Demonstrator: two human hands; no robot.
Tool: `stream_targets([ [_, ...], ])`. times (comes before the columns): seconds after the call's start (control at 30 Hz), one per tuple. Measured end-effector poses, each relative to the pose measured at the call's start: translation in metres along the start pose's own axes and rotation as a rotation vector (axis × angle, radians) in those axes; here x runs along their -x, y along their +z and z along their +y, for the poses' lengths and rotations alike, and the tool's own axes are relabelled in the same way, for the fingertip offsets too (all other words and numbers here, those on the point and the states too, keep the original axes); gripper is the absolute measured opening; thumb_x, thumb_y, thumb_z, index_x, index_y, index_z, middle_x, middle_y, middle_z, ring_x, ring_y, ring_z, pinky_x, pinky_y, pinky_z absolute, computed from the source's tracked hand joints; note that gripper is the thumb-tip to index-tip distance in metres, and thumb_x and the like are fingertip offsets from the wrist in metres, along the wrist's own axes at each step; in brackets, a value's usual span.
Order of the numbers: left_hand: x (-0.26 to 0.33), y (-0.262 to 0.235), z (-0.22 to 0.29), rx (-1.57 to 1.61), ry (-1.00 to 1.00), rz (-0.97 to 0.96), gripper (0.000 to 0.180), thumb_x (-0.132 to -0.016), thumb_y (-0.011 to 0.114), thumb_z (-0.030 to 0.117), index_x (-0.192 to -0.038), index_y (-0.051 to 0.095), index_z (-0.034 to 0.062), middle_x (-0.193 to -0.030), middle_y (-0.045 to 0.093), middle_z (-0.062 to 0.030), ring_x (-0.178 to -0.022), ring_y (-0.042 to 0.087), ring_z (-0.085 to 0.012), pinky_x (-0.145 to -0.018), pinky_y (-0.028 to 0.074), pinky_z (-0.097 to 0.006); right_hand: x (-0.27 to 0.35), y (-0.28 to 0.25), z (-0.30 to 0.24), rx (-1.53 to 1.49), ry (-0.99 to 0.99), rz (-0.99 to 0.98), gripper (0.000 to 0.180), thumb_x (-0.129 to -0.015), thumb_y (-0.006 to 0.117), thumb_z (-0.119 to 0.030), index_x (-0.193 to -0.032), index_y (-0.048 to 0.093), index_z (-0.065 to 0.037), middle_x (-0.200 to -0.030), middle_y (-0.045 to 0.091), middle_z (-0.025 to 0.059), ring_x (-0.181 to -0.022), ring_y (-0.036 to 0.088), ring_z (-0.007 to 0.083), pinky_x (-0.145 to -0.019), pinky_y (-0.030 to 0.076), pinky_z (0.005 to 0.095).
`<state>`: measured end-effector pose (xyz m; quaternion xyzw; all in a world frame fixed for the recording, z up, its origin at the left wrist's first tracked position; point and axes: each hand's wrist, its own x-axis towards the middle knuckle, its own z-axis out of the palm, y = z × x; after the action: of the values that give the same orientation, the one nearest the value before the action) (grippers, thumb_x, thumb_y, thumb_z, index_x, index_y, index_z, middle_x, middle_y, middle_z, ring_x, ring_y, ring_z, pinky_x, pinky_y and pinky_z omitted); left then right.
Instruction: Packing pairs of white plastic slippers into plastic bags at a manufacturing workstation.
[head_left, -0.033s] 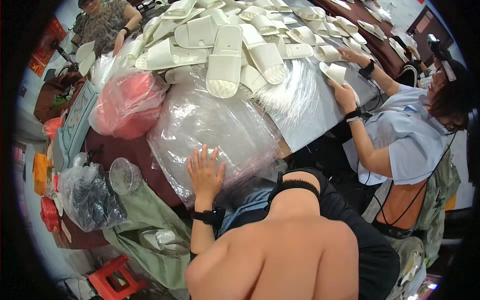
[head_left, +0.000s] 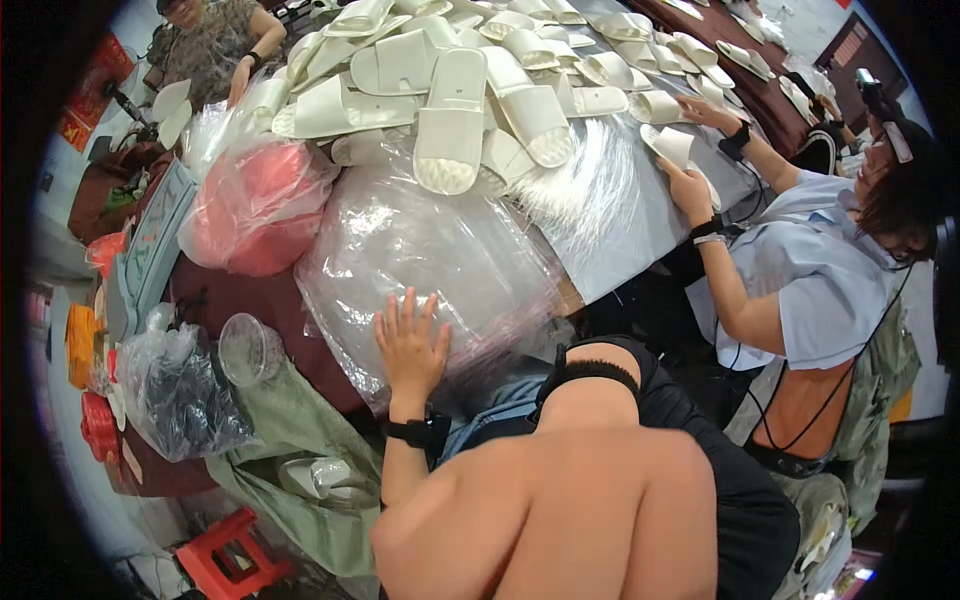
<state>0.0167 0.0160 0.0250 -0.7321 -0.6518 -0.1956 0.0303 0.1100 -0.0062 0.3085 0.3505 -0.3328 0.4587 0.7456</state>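
Note:
My left hand (head_left: 411,345) lies flat with its fingers spread on a stack of clear plastic bags (head_left: 430,250), and a black band circles its wrist. Very close and large at the lower edge is my right hand (head_left: 560,510), raised, its knuckles bent and fingers side by side. Its fingertips fall outside the picture, so whatever they grip is hidden. Beyond the bags rises a heap of cream slide slippers (head_left: 450,125). A bundle of white strands (head_left: 590,180) sits just right of the bags.
At right, a co-worker (head_left: 790,260) handles a slipper (head_left: 668,146); another person (head_left: 215,55) is at far left. A pink bundle in plastic (head_left: 258,205), a plastic tub (head_left: 250,350) and a dark plastic bag (head_left: 180,390) stand left. A red stool (head_left: 228,560) is lower left.

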Motion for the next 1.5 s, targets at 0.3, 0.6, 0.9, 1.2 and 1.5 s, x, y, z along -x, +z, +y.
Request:
stream_targets([
  [0.3, -0.007, -0.002, -0.001, -0.016, 0.006, 0.020, 0.046, -0.087, 0.054, 0.039, -0.128, 0.052, 0.0200, -0.138, 0.041, -0.0095, -0.130, 0.033, -0.0328, -0.107, 0.021, -0.051, 0.007, 0.015, -0.020, 0.050, 0.060, -0.002, 0.017, -0.090, 0.059, -0.014, -0.092, 0.068, 0.000, -0.089, 0.062, 0.0165, -0.072, 0.057, 0.0240, -0.061, 0.047, 0.0286],
  [0.6, -0.006, -0.004, -0.002, -0.012, -0.012, -0.001, 0.045, -0.088, 0.052, 0.041, -0.128, 0.051, 0.0207, -0.139, 0.040, -0.0085, -0.132, 0.030, -0.0314, -0.109, 0.018, -0.050, 0.015, 0.010, -0.012, 0.063, 0.096, -0.093, 0.015, -0.088, 0.061, -0.014, -0.092, 0.068, -0.001, -0.089, 0.063, 0.0159, -0.071, 0.057, 0.0247, -0.060, 0.048, 0.0277],
  [0.9, -0.005, -0.006, -0.001, 0.005, -0.024, -0.100, 0.047, -0.085, 0.056, 0.040, -0.128, 0.051, 0.0206, -0.137, 0.041, -0.0109, -0.129, 0.033, -0.0341, -0.106, 0.022, -0.052, -0.015, -0.145, -0.038, 0.940, 1.051, -0.796, 0.045, -0.084, 0.066, -0.020, -0.124, 0.052, -0.006, -0.120, 0.057, 0.0131, -0.104, 0.058, 0.0288, -0.087, 0.045, 0.0367],
  [1.2, -0.008, -0.004, 0.004, 0.030, -0.025, -0.045, 0.047, -0.086, 0.054, 0.041, -0.127, 0.052, 0.0198, -0.139, 0.039, -0.0101, -0.132, 0.029, -0.0325, -0.108, 0.018, -0.052, -0.052, -0.425, -0.076, 2.577, 0.603, -0.827, 0.056, -0.082, 0.061, -0.030, -0.128, 0.044, -0.003, -0.133, 0.044, 0.0200, -0.122, 0.040, 0.0368, -0.108, 0.021, 0.0494],
  [1.5, -0.001, -0.004, -0.003, -0.009, 0.012, -0.014, 0.046, -0.082, 0.059, 0.043, -0.122, 0.055, 0.0194, -0.132, 0.044, -0.0104, -0.126, 0.034, -0.0353, -0.103, 0.023, -0.056, -0.060, -0.381, -0.042, 2.451, 0.515, -0.860, 0.036, -0.078, 0.064, -0.025, -0.101, 0.050, -0.002, -0.077, 0.061, 0.0125, -0.085, 0.058, 0.0289, -0.078, 0.042, 0.0417],
])
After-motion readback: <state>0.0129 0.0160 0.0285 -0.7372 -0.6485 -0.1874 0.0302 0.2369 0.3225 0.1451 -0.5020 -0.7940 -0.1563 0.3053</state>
